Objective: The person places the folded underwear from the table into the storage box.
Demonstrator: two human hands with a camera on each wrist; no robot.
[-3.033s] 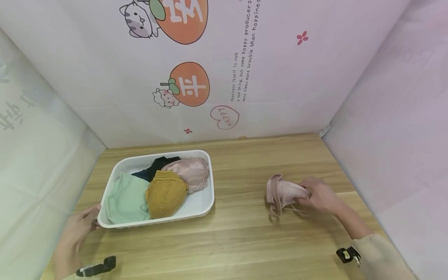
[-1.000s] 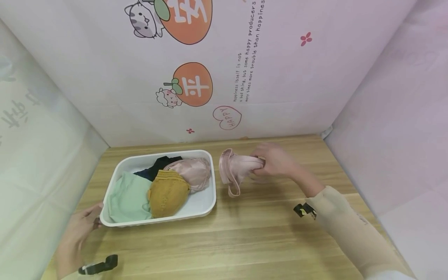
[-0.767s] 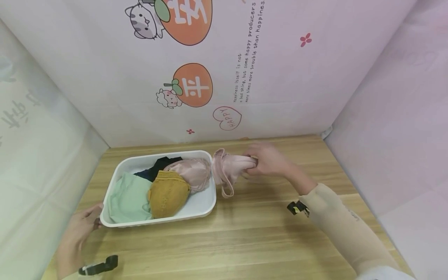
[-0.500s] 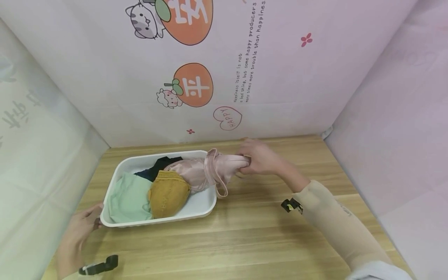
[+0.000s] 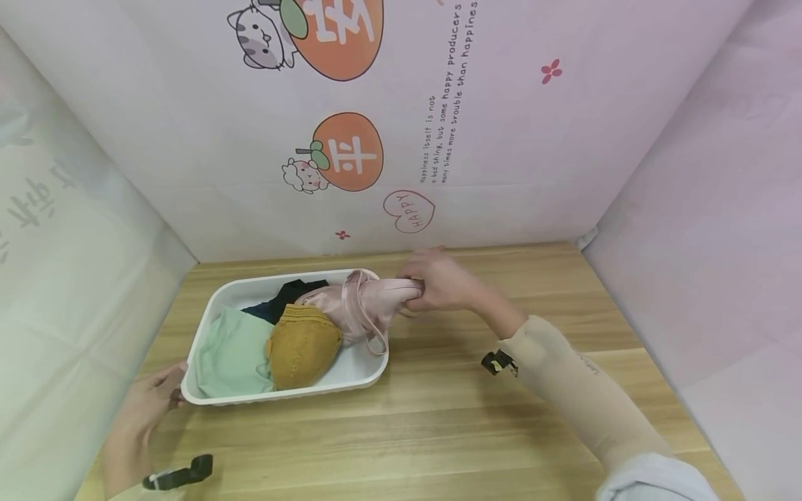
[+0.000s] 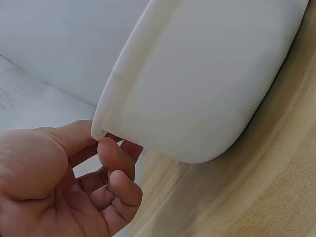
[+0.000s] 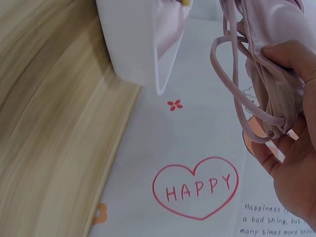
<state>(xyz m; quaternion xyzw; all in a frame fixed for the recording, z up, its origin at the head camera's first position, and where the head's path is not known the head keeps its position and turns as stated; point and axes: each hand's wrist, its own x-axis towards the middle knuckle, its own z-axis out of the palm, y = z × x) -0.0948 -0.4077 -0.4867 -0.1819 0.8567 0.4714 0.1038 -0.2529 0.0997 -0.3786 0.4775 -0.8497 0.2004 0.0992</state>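
My right hand (image 5: 438,280) pinches a folded pink bra (image 5: 382,299) by one end, over the right rim of a white plastic bin (image 5: 354,367). Thin straps dangle from the bra, and in the right wrist view the thumb lies across its fabric (image 7: 276,29). At the bin's near left corner my left hand (image 5: 147,403) grips the rim; the left wrist view has its thumb and fingers (image 6: 116,158) curled at the lip. Inside the bin lie another pink bra (image 5: 326,300), partly covered by the held one, a mustard bra (image 5: 305,348), a mint-green garment (image 5: 232,355) and dark cloth (image 5: 291,292).
The bin stands on a wood-grain table (image 5: 438,431), toward the back left. Printed white cloth (image 5: 489,139) rises behind the table, with pale cloth walls at both sides. Each wrist wears a small black mount (image 5: 182,476).
My right hand has carried the pink bra leftward from the right part of the table to over the bin's right end. The left hand has kept its grip on the rim.
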